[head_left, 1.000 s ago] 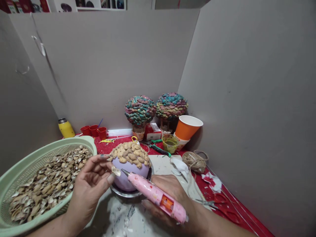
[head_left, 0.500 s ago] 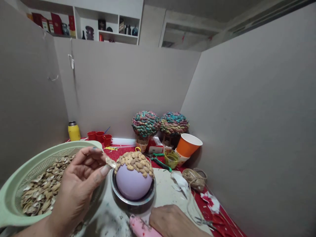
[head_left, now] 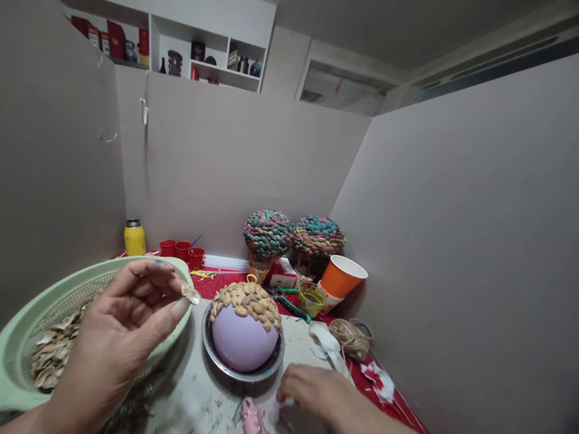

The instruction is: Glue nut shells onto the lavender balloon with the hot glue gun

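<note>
My left hand (head_left: 122, 325) pinches a peanut shell half (head_left: 190, 295) between thumb and fingertips, over the rim of the green colander (head_left: 18, 343). Loose peanut shells (head_left: 56, 346) lie in that colander. To the right, a lilac balloon (head_left: 244, 340) sits in a metal bowl (head_left: 212, 358), its top covered with overlapping peanut shells (head_left: 246, 301). My right hand (head_left: 316, 392) hovers at the lower right, fingers loosely bent and nothing seen in them. Left of it lies a pink tool (head_left: 251, 416), cut by the bottom edge; its kind is unclear.
Behind the bowl stand two colourful shell-covered balloon models (head_left: 268, 234), green-handled pliers (head_left: 294, 307), a yellowish cup (head_left: 311, 298) and an orange paper cup (head_left: 341, 278). Twine (head_left: 350, 339) lies at right. Red cups (head_left: 183, 249) and a yellow bottle (head_left: 134, 240) stand at back left. Grey panels (head_left: 452, 241) enclose the table.
My left hand has drawn back left from the balloon with the peanut shell half. My right hand has shifted right, away from the pink tool. The view has tilted slightly.
</note>
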`<state>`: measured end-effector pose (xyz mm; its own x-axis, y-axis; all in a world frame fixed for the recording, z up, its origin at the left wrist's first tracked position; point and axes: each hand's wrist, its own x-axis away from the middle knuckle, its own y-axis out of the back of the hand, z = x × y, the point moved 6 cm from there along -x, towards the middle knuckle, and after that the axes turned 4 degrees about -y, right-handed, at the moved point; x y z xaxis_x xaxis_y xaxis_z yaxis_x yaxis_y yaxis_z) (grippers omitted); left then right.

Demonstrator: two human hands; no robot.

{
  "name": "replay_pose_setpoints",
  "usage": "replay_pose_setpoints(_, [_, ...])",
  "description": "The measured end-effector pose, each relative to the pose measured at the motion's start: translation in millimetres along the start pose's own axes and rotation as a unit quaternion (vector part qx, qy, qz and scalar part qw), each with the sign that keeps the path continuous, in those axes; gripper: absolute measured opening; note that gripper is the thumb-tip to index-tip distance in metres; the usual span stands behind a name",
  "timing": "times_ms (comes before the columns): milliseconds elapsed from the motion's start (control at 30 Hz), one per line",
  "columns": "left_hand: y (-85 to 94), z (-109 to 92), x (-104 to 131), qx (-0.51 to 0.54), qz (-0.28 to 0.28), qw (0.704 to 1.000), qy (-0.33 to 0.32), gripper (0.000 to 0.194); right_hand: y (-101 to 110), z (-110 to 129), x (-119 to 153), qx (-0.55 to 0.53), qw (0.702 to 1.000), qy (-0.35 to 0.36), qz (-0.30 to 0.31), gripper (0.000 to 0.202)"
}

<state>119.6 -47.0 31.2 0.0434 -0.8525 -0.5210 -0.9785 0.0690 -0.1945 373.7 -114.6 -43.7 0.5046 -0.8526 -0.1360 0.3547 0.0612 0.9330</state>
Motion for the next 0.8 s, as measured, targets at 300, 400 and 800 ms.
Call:
replay_pose_setpoints(300, [-18.6, 15, 13, -0.17, 0.027, 0.98, -0.102, 0.028, 30, -38, -81, -0.059, 0.989, 0.01, -0.135, 0.083])
replay_pose_setpoints(400, [-20.5, 20, 19, -0.237, 0.048, 0.955, -0.17, 0.032, 17, -57, -102, -0.09, 0.994, -0.007, -0.069, 0.101])
replay_pose_setpoints(800, [-66.3, 24, 29, -0.409, 0.171, 0.819, -0.364, 0.033, 14, -90, -95, -0.343, 0.937, 0.016, -0.071, 0.09])
